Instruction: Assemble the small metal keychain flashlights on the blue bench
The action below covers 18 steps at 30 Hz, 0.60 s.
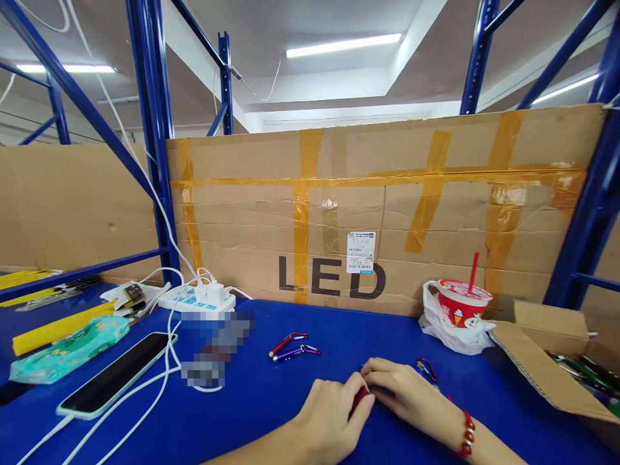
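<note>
Centrally, a small red keychain torch (359, 398) is clamped between left hand (329, 423) and right hand (411, 394); two more red and purple keychain torches (294, 349) are laid on the blue desk (271, 407); dark pens are held in the open cardboard box (547, 368).

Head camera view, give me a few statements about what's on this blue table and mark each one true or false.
1. Both hands, the left hand and the right hand, meet on a small red keychain item. True.
2. The phone lies face up with a white cable beside it. True.
3. The red cup stands at the table's left end. False: it sits at the right, on a white plastic bag near the cardboard box.
4. Two small flashlight keychains lie apart from the hands. True.
5. The cardboard wall reads "USB". False: it reads "LED".
6. The beaded bracelet is on the left wrist. False: the right.
</note>
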Each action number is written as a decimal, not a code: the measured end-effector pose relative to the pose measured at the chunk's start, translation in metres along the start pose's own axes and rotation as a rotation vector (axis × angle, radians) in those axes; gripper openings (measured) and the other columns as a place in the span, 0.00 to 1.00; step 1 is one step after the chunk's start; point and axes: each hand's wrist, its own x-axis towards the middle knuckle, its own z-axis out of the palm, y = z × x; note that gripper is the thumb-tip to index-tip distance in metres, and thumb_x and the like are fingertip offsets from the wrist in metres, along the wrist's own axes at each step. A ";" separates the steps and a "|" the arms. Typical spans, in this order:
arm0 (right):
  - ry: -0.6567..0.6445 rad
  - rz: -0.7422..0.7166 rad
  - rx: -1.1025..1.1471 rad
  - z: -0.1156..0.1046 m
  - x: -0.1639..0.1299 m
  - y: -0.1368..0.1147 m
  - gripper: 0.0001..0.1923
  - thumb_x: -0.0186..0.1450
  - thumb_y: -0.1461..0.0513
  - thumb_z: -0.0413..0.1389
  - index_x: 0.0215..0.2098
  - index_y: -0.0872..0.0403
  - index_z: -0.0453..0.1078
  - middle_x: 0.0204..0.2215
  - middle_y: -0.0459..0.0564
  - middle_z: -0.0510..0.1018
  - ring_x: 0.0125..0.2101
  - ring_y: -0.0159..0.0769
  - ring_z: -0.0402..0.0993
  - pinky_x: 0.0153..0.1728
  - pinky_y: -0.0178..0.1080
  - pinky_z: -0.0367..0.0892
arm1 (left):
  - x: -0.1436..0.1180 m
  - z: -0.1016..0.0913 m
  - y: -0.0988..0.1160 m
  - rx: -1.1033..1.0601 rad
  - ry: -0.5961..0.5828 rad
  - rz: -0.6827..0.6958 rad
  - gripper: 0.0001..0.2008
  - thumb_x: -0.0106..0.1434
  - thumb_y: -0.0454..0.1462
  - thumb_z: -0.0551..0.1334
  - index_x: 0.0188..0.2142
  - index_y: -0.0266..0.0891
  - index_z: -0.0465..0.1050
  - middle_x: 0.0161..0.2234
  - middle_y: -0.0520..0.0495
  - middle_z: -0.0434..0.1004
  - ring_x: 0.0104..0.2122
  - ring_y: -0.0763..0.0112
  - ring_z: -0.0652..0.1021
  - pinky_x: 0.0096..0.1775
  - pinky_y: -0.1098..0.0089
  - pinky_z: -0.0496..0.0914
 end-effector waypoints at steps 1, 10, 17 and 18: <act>0.004 -0.013 -0.021 0.001 -0.001 -0.001 0.12 0.65 0.64 0.45 0.34 0.53 0.70 0.34 0.49 0.74 0.34 0.32 0.71 0.35 0.32 0.65 | 0.000 0.001 0.000 0.003 0.001 0.032 0.14 0.67 0.43 0.40 0.37 0.42 0.59 0.30 0.51 0.75 0.29 0.64 0.76 0.28 0.70 0.62; 0.032 0.002 -0.140 0.002 -0.002 -0.006 0.10 0.66 0.62 0.46 0.31 0.54 0.67 0.31 0.48 0.73 0.30 0.32 0.71 0.29 0.31 0.64 | 0.002 0.001 0.000 -0.026 0.019 0.001 0.14 0.68 0.42 0.37 0.37 0.42 0.57 0.27 0.52 0.74 0.26 0.66 0.75 0.27 0.71 0.58; -0.005 0.032 -0.185 -0.002 -0.002 -0.006 0.09 0.65 0.59 0.48 0.33 0.53 0.68 0.29 0.47 0.74 0.29 0.33 0.72 0.27 0.32 0.63 | 0.002 0.002 0.000 0.012 0.021 0.015 0.12 0.67 0.42 0.39 0.38 0.43 0.56 0.29 0.53 0.74 0.28 0.64 0.76 0.27 0.70 0.59; -0.007 0.034 -0.182 -0.002 -0.002 -0.004 0.09 0.64 0.59 0.48 0.33 0.53 0.68 0.29 0.47 0.74 0.29 0.33 0.72 0.27 0.32 0.63 | 0.002 0.002 0.000 0.013 0.016 0.018 0.12 0.67 0.42 0.39 0.38 0.43 0.56 0.30 0.53 0.75 0.28 0.64 0.76 0.27 0.70 0.59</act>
